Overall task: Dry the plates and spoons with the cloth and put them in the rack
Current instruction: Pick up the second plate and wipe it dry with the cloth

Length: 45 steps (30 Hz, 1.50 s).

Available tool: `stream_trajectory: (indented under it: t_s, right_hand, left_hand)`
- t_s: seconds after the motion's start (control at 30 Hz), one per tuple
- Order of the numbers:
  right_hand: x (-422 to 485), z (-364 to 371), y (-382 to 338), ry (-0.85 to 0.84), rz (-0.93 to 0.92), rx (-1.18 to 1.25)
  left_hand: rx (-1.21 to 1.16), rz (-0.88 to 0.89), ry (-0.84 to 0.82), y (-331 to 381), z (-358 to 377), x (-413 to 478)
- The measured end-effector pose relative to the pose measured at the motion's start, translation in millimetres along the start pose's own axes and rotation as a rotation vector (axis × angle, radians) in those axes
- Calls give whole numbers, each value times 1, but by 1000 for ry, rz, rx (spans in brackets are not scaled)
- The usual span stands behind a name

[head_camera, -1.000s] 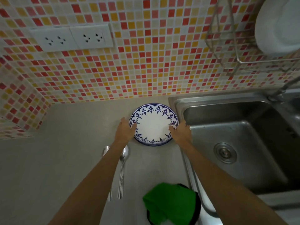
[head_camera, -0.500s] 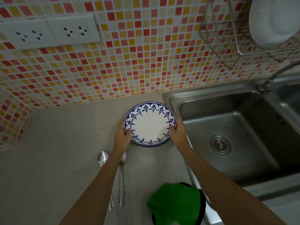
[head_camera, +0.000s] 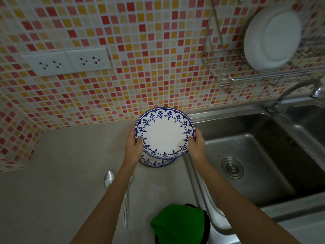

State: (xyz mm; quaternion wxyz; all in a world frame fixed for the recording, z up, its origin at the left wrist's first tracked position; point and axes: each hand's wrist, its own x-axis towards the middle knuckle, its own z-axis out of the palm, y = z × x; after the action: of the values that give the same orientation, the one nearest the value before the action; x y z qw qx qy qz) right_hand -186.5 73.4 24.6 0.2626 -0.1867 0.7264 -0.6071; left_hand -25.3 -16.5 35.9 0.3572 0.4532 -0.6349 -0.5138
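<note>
I hold a white plate with a blue flower border (head_camera: 164,132) above the counter. My left hand (head_camera: 134,148) grips its left rim and my right hand (head_camera: 196,144) grips its right rim. A second plate of the same pattern (head_camera: 155,162) lies on the counter just below it, mostly hidden. Two spoons (head_camera: 110,178) lie on the counter under my left forearm, handles toward me. A green cloth with a dark edge (head_camera: 179,224) sits bunched at the counter's near edge. The wire rack (head_camera: 226,74) hangs on the tiled wall at upper right with a white plate (head_camera: 271,37) standing in it.
A steel sink (head_camera: 251,155) with a round drain lies right of the plates, and its tap (head_camera: 290,94) curves over it beneath the rack. Two white wall sockets (head_camera: 67,61) sit on the mosaic tiles at left. The grey counter (head_camera: 61,182) runs to the left.
Both hands closed on the top plate's rim and lifted it off the stack. The plate beneath has come into sight.
</note>
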Motion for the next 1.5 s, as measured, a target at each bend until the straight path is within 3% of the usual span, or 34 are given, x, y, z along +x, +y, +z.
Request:
stream_trajectory:
  t_s: [0.13, 0.33, 0.43, 0.83, 0.93, 1.07, 1.33, 1.5]
  right_hand:
    - [3, -38, -7, -11, 87, 207]
    - [5, -97, 16, -3, 281, 573]
    - [7, -128, 41, 33, 385, 704]
    - [-6, -150, 114, 43, 881, 1268]
    - [-2, -150, 122, 128, 1058, 1246]
    - [-2, -155, 122, 106, 1159, 1195]
    - [2, -165, 117, -49, 1057, 1000]
    - [11, -168, 91, 6, 1000, 1014]
  left_hand:
    - [-13, 24, -5, 35, 32, -12]
    - [-139, -138, -70, 50, 96, -24]
    - [-95, -164, -59, 46, 136, -29]
    - [623, -53, -200, 50, 243, -22]
    - [714, -69, -219, 52, 260, -22]
    - [776, -89, -220, 54, 272, -26]
    - [835, -110, -184, 71, 277, -29]
    - [664, -139, -102, 86, 253, -35]
